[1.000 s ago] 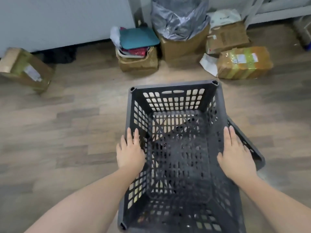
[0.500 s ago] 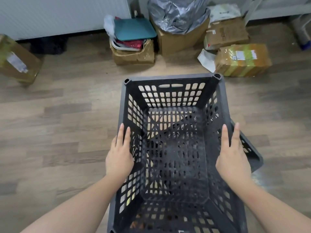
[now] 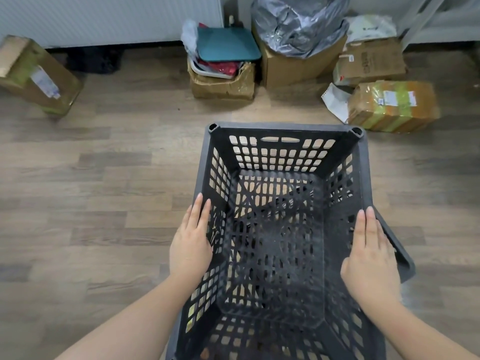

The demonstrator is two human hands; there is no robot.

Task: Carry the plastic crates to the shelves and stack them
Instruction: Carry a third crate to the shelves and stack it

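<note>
**Head view: hands flat on a dark crate**

The black plastic crate [image 3: 283,229] stood over the wooden floor [image 3: 104,203], another crate's rim [image 3: 397,245] showing beside its right wall. The left hand [image 3: 191,245] and right hand [image 3: 370,258] pressed straight fingers against the crate's opposite side rims. Cardboard boxes [image 3: 296,66] lined the wall.
</note>
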